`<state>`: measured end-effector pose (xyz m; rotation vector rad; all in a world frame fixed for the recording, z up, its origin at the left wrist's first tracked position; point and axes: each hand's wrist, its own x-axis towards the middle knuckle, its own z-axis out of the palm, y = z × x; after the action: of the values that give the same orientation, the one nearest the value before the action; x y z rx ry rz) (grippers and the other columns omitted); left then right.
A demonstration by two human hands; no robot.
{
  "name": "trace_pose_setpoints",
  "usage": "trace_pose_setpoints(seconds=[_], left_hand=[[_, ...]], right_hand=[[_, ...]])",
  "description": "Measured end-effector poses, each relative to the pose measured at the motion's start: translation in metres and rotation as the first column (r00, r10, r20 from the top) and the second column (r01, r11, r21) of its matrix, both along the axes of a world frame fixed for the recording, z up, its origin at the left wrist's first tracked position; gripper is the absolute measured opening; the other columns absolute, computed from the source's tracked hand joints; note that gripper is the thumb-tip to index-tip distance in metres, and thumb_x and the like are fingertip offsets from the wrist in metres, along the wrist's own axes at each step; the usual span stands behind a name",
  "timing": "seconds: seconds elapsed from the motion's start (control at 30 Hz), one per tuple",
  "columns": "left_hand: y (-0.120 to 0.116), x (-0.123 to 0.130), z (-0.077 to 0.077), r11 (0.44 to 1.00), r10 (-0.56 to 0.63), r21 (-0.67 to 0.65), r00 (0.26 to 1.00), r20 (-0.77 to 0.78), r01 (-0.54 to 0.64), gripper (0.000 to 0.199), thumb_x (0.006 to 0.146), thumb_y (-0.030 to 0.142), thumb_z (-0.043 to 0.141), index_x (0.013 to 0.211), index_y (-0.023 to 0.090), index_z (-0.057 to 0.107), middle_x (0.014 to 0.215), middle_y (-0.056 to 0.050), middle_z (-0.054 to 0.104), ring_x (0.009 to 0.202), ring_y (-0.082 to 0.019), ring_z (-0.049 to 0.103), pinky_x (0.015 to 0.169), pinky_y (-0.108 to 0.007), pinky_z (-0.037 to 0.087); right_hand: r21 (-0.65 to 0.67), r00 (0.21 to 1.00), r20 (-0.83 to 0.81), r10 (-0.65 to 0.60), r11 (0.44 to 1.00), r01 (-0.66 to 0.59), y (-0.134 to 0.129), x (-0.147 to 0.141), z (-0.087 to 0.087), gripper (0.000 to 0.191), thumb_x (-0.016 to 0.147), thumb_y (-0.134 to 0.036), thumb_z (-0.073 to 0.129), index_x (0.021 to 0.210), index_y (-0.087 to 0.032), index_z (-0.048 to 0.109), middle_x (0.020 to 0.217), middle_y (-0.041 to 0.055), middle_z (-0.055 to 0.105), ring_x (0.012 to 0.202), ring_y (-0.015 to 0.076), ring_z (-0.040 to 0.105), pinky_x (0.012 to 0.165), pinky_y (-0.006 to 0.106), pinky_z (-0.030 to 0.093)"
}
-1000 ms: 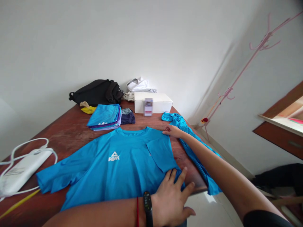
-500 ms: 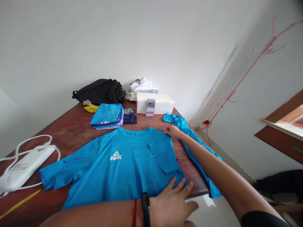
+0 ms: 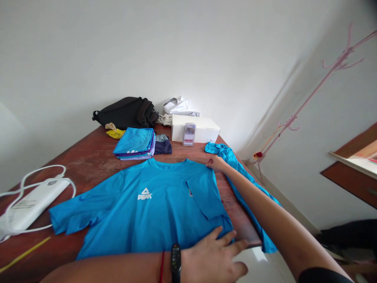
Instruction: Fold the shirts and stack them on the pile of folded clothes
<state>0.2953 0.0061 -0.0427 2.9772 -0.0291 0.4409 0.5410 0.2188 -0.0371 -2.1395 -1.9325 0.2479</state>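
Blue shirt (image 3: 171,212), lower part hidden behind the left forearm (image 3: 112,268)

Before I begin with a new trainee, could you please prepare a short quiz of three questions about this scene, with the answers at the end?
1. Multiple choice: which hand is at the shoulder of the shirt?
A) left
B) right
C) neither

2. True or false: the stack of folded clothes lies on the table, in front of the black bag.

3. Fill in: the white letters on the chest spell ____.

Key:
1. B. The right hand is there; the left hand is spread lower, at the side of the shirt.
2. True.
3. PEAK.
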Motion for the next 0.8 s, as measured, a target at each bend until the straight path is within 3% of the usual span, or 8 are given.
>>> trace_pose_setpoints(seconds=[0.13,0.2,0.3,0.4,0.5,0.6,0.8], left_hand=[[0.039,-0.017,0.028,0.967,0.138,-0.221,0.99,0.038,-0.126,0.037,0.103,0.047,0.049,0.117,0.02,0.07,0.125,-0.008,0.072,0.116,-0.026,0.067,0.102,-0.04,0.051],[0.072,-0.027,0.031,0.936,0.241,-0.272,0.97,0.036,-0.222,0.034,0.104,0.042,0.049,0.123,0.021,0.068,0.124,-0.007,0.073,0.118,-0.024,0.066,0.105,-0.037,0.049],[0.123,-0.04,0.017,0.897,0.408,-0.179,0.913,-0.02,-0.405,0.046,0.102,0.05,0.051,0.137,0.022,0.062,0.146,-0.012,0.06,0.139,-0.033,0.051,0.112,-0.047,0.043],[0.156,-0.052,-0.005,0.874,0.458,-0.127,0.882,-0.111,-0.47,0.064,0.098,0.063,0.049,0.15,0.025,0.051,0.163,-0.013,0.04,0.15,-0.04,0.033,0.118,-0.058,0.032],[0.167,-0.059,-0.02,0.871,0.461,-0.137,0.881,-0.108,-0.472,0.067,0.099,0.067,0.043,0.153,0.027,0.047,0.165,-0.011,0.035,0.153,-0.037,0.029,0.121,-0.056,0.026],[0.166,-0.059,-0.024,0.873,0.454,-0.145,0.884,-0.108,-0.466,0.071,0.099,0.068,0.042,0.154,0.025,0.045,0.165,-0.012,0.033,0.153,-0.037,0.027,0.122,-0.056,0.023],[0.164,-0.059,-0.023,0.86,0.465,-0.169,0.875,-0.132,-0.482,0.072,0.099,0.067,0.041,0.157,0.024,0.041,0.167,-0.012,0.028,0.155,-0.037,0.022,0.123,-0.058,0.021]], right_hand=[[0.057,0.996,0.07,-0.046,0.998,0.042,-0.027,-0.004,0.002,0.017,0.091,-0.023,0.063,0.102,-0.013,0.071,0.102,0.0137,0.072,0.098,0.0278,0.067,0.084,0.033,0.049],[0.159,0.995,0.094,-0.02,0.987,0.005,-0.047,-0.014,0.001,0.027,0.098,-0.027,0.054,0.118,-0.013,0.066,0.121,0.0177,0.066,0.116,0.031,0.061,0.099,0.04,0.047],[0.296,0.973,0.08,0.218,0.927,-0.232,-0.08,-0.034,-0.006,0.037,0.103,-0.038,0.049,0.129,-0.017,0.063,0.135,0.0169,0.06,0.13,0.0314,0.053,0.111,0.046,0.042],[0.238,0.915,0.032,0.403,0.886,-0.399,-0.109,-0.049,-0.017,0.046,0.104,-0.047,0.047,0.141,-0.021,0.057,0.155,0.014,0.046,0.149,0.0323,0.036,0.12,0.052,0.034],[0.104,0.873,0.013,0.488,0.867,-0.487,-0.126,-0.053,-0.026,0.064,0.101,-0.057,0.049,0.157,-0.026,0.041,0.169,0.0097,0.026,0.157,0.0339,0.015,0.124,0.058,0.022],[0.013,0.865,0.009,0.502,0.865,-0.502,-0.132,-0.055,-0.027,0.078,0.099,-0.064,0.049,0.164,-0.029,0.024,0.171,0.0076,0.017,0.158,0.0346,0.009,0.125,0.061,0.016],[-0.027,0.877,0.025,0.48,0.877,-0.48,-0.132,-0.056,-0.024,0.077,0.099,-0.065,0.048,0.164,-0.031,0.022,0.172,0.0055,0.011,0.158,0.0339,0.006,0.125,0.061,0.015]])
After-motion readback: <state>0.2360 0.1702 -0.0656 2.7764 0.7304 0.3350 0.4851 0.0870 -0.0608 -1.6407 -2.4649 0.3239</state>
